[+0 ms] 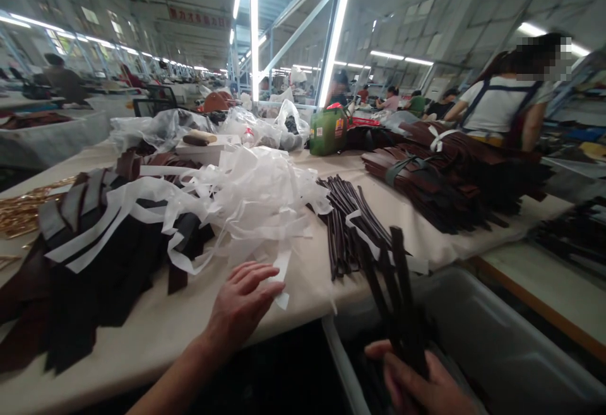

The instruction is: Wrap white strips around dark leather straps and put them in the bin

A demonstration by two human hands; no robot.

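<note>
My right hand [416, 380] grips a bunch of dark narrow leather strips [395, 288] that stand up from it, over a grey bin [497, 345] beside the table. My left hand [243, 301] lies flat on the table's near edge with fingers spread, its fingertips touching a white paper strip [281, 276] that trails from a heap of white paper strips [250, 200]. A bundle of dark strips [345, 219] lies on the table just right of that heap, tied with a white band.
Dark leather pieces [95, 263] mixed with white strips cover the table's left. Stacks of brown leather pieces [449, 175] lie at the right. A green bag [328, 131], plastic bags and a white box stand further back. A person in a white shirt [502, 102] works at the right.
</note>
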